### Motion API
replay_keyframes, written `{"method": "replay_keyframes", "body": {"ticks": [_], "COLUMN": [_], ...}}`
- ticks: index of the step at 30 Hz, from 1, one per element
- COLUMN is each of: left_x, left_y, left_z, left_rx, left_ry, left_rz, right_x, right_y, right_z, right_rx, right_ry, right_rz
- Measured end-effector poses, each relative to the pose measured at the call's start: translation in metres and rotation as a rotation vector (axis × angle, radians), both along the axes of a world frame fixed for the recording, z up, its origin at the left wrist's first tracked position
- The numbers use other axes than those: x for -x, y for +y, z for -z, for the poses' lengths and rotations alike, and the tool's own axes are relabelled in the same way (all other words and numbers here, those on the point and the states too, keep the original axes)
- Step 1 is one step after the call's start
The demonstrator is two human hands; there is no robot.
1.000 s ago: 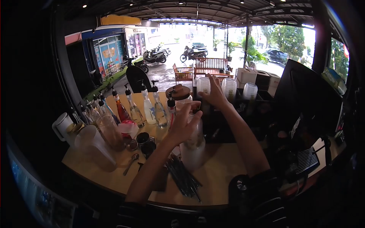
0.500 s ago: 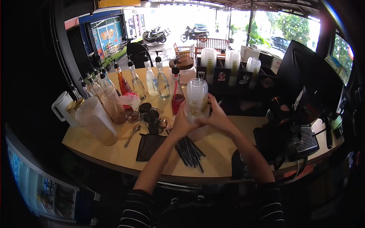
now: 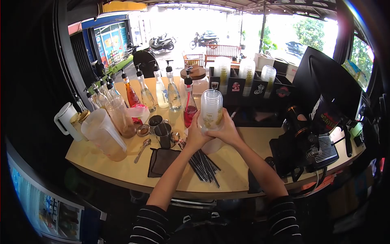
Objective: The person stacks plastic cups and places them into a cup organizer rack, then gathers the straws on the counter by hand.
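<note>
Over the counter [image 3: 237, 162], both hands [image 3: 198, 136] [image 3: 226, 130] hold nested cups [image 3: 212, 110]

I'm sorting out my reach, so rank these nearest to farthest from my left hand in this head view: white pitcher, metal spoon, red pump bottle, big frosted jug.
From your left hand:
1. Red pump bottle, just beyond it.
2. Metal spoon, lying to its left.
3. Big frosted jug, farther left.
4. White pitcher, near the table's left end.
</note>
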State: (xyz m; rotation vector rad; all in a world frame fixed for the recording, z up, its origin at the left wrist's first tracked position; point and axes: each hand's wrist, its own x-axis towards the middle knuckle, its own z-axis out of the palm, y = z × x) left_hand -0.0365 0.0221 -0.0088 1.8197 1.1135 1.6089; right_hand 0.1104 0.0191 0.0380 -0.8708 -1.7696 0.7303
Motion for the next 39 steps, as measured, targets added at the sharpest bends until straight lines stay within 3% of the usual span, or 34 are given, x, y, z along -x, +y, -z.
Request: {"method": "replay_keyframes", "body": {"ticks": [8, 11, 13, 16, 18, 20, 22, 25, 27, 28, 30, 32, 35, 37, 39], "left_x": [-0.004, -0.003, 0.0, 0.008, 0.02, 0.042, 0.056, 0.064, 0.077, 0.085, 0.098, 0.107, 0.112, 0.112, 0.112], "left_y": [-0.006, -0.007, -0.002, -0.003, -0.009, -0.015, -0.037, -0.062, -0.061, -0.061, -0.059, -0.062, -0.064, -0.064, -0.062], "left_z": [-0.01, -0.01, -0.003, -0.015, -0.036, -0.061, -0.101, -0.142, -0.141, -0.139, -0.13, -0.115, -0.102, -0.1, -0.099], "left_rx": [0.019, 0.011, 0.0, 0.02, -0.011, -0.016, -0.247, -0.408, -0.328, -0.243, -0.326, -0.059, -0.046, -0.036, -0.044], "left_ry": [-0.052, -0.022, 0.036, 0.128, -0.133, -0.174, -0.362, -0.239, -0.201, -0.168, -0.146, -0.545, -0.594, -0.642, -0.62], "left_rz": [0.05, 0.056, 0.031, 0.052, 0.311, 0.24, 0.155, 0.11, 0.085, 0.072, -0.012, 0.144, 0.212, 0.295, 0.283], "right_x": [0.005, 0.008, 0.006, 0.003, -0.001, 0.0, 0.004, 0.023, 0.033, 0.037, 0.042, 0.046, 0.056, 0.064, 0.062], "right_y": [0.012, 0.014, 0.006, -0.011, -0.011, -0.015, -0.026, -0.036, -0.039, -0.039, -0.038, -0.033, -0.027, -0.024, -0.024], "right_z": [0.004, -0.018, -0.045, -0.083, -0.096, -0.107, -0.117, -0.123, -0.125, -0.124, -0.123, -0.11, -0.091, -0.085, -0.088], "right_rx": [-0.087, -0.067, -0.194, -0.32, -0.4, -0.477, -0.534, -0.595, -0.635, -0.639, -0.574, -0.687, -0.268, -0.148, -0.083], "right_ry": [0.067, 0.286, 0.029, -0.122, -0.191, -0.256, -0.37, -0.485, -0.58, -0.575, -0.255, -0.218, -0.163, 0.14, 0.145], "right_rz": [-0.005, -0.14, 0.038, 0.118, 0.124, 0.133, 0.164, 0.143, 0.119, 0.105, 0.018, 0.094, -0.27, -0.404, -0.444]}}
